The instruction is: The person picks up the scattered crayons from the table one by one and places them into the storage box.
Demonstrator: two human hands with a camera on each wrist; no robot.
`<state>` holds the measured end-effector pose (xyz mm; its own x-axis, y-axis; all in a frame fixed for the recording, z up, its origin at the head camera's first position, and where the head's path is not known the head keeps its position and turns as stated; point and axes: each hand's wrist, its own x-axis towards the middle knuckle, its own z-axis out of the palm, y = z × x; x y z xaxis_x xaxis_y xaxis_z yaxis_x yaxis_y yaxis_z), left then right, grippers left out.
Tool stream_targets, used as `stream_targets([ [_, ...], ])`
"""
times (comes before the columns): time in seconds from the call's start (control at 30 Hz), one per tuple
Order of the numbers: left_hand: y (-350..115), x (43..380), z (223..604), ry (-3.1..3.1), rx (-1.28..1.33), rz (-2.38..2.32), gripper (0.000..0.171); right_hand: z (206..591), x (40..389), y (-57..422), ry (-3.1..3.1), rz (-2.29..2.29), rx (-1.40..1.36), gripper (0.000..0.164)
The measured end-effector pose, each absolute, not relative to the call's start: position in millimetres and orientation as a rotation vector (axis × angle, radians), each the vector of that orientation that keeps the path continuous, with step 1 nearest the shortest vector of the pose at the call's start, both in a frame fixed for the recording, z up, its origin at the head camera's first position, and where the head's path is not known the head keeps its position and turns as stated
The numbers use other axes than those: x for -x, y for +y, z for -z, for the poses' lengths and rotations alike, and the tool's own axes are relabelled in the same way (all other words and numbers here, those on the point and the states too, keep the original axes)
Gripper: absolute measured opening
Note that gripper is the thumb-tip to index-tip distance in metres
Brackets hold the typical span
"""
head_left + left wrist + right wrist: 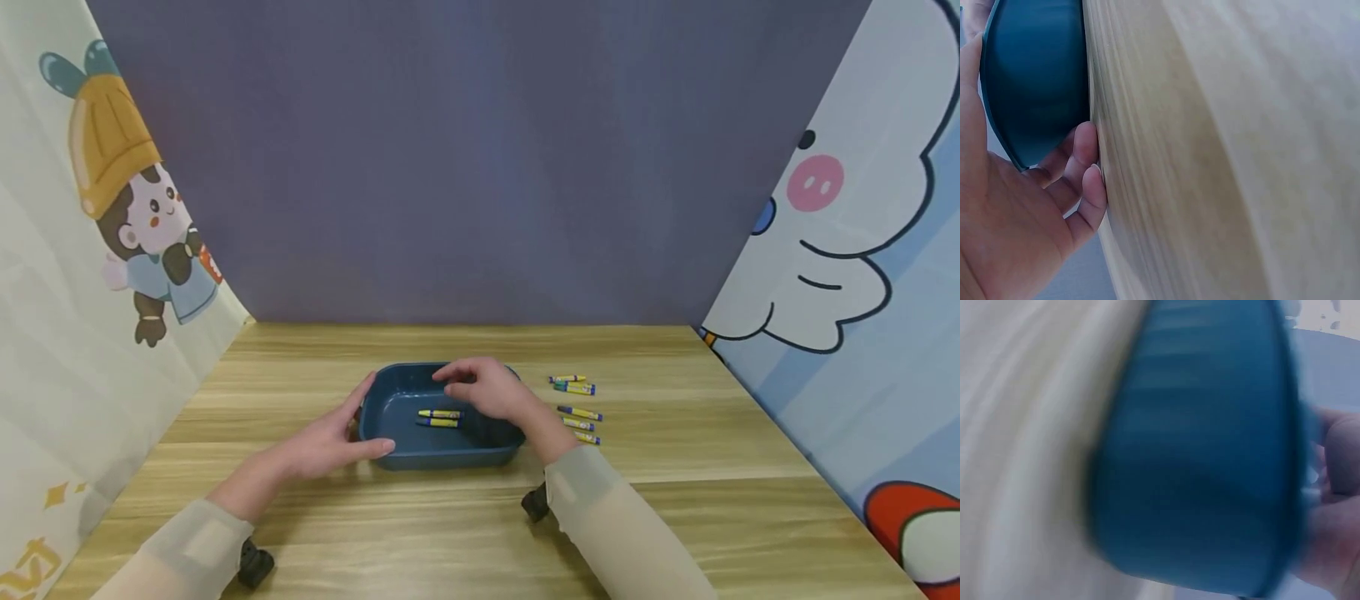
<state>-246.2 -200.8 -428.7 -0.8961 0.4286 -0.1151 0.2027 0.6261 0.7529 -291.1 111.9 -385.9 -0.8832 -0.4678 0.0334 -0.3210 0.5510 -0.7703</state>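
A dark blue rectangular tub (450,457) sits on the wooden table. My left hand (322,442) holds it at the left end, thumb over the near rim and fingers along the outer wall. In the left wrist view, the fingertips (1085,142) curl against the wall, low by the tabletop. Above the right part of the tub, my right hand (487,388) hovers with loosely bent fingers and nothing visible in them. Inside lie two yellow-wrapped crayons, an upper one (440,414) and a lower one (437,423). The right wrist view is blurred; the tub's wall (1197,456) covers part of that hand.
More crayons lie on the table right of the tub: a small group (574,388) farther back, and several nearer, including a dark-tipped crayon (580,412). My right forearm partly covers the nearer ones. A grey-purple backdrop (465,167) and printed side curtains (840,292) bound the table (675,517).
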Motion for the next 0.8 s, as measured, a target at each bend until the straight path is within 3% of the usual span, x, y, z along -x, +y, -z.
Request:
stream_targets([
  [0.3,-202.3,245.9,429.5,2.595,-0.523,-1.125,0.119,350.1,272.7,143.4,2.543,1.426,0.653,0.032],
  [0.8,-199.3,243.6,430.6,2.593,-0.529,-1.144,0.12,354.6,252.1,232.6,2.604,1.451,0.574,0.028],
])
